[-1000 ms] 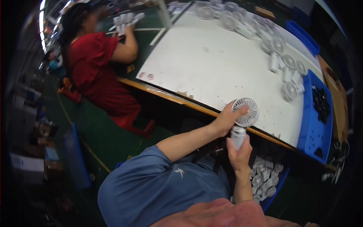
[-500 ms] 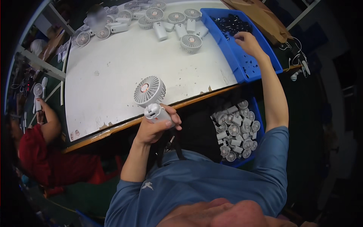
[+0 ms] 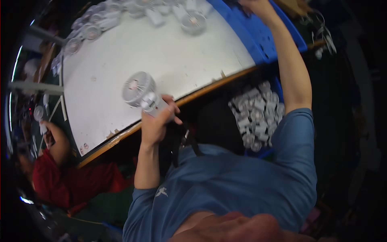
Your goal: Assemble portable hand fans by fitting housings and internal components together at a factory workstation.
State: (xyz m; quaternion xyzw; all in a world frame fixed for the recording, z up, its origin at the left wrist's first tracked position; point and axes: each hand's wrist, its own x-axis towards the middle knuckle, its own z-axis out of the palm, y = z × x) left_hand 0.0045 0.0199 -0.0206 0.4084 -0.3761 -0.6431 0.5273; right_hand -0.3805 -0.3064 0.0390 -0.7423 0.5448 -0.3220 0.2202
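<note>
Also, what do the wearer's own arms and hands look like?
Left hand and right hand: gloveless, the right partly cut off by the top edge. No watch or cables visible on either arm. Short blue sleeves, forearms bare. Blue shirt has a small white emblem.

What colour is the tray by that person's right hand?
The tray is blue; the head view shows it best.

Pretty basic blue tee (image 3: 238,177), loose short sleeves (image 3: 296,135), little white bird-ish logo (image 3: 162,192) on the tee's left chest. Couple dark straps (image 3: 175,151) past the tee's hem, tiny shiny bit (image 3: 186,136) there too. Hands (image 3: 154,124) are bare.
</note>
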